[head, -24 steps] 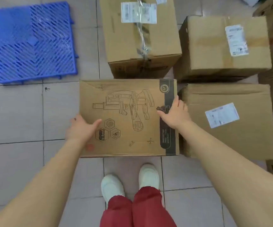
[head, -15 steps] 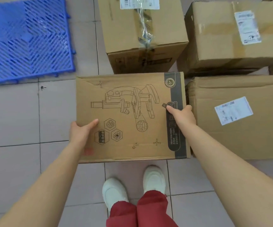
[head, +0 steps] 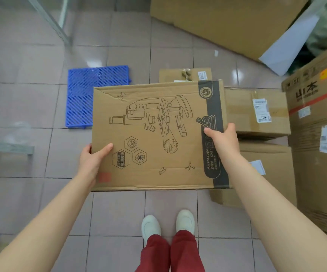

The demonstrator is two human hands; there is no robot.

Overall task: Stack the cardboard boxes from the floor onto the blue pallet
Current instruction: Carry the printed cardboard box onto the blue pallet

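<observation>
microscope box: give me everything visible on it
The microscope box is flat brown corrugated cardboard, held roughly level above the tiled floor. Its top face carries a line drawing of a microscope, three hexagon icons, a small red square and a black band along the right side reading "Microscope YX468". The top left corner is creased. The left hand grips its left edge, the right hand its right edge, thumbs on top. It hides part of the blue pallet.
</observation>
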